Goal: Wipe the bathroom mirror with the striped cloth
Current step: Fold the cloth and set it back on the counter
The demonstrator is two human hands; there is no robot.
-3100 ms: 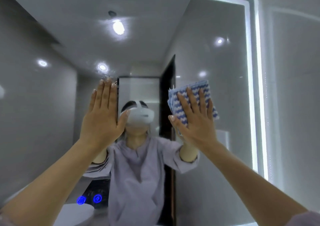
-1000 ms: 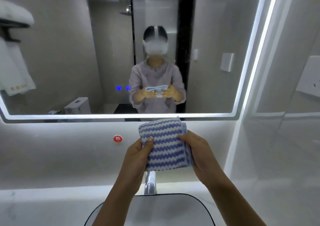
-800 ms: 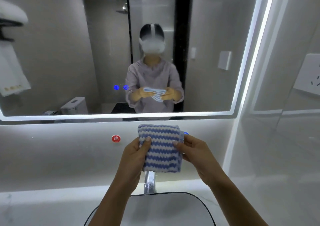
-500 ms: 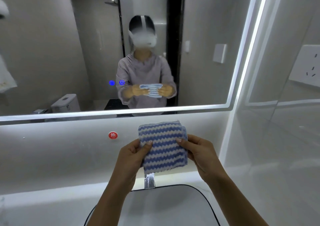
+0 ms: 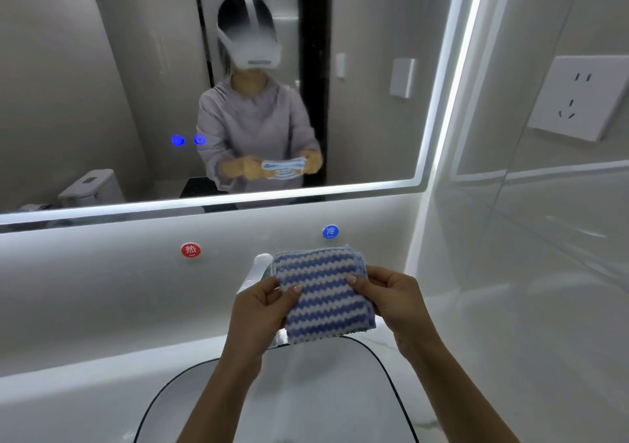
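The folded blue-and-white striped cloth [image 5: 323, 298] hangs in the air above the basin, well below the mirror. My left hand [image 5: 262, 310] pinches its left edge with thumb on top. My right hand [image 5: 391, 301] pinches the right edge the same way. The bathroom mirror [image 5: 374, 119], edged by a lit strip, fills the upper left and shows a person holding the cloth in both hands. The cloth hides most of the tap.
A white basin with a dark rim [image 5: 384, 367] lies under my hands. A chrome tap [image 5: 257, 269] stands behind the cloth. Red [image 5: 190, 249] and blue [image 5: 330, 231] round markers sit on the wall below the mirror. A wall socket [image 5: 575, 97] is at the right.
Three seconds ago both hands were up on the mirror, the right pressing the cloth on the glass. Now both hands hold the cloth low over the basin; the view has tilted further down.
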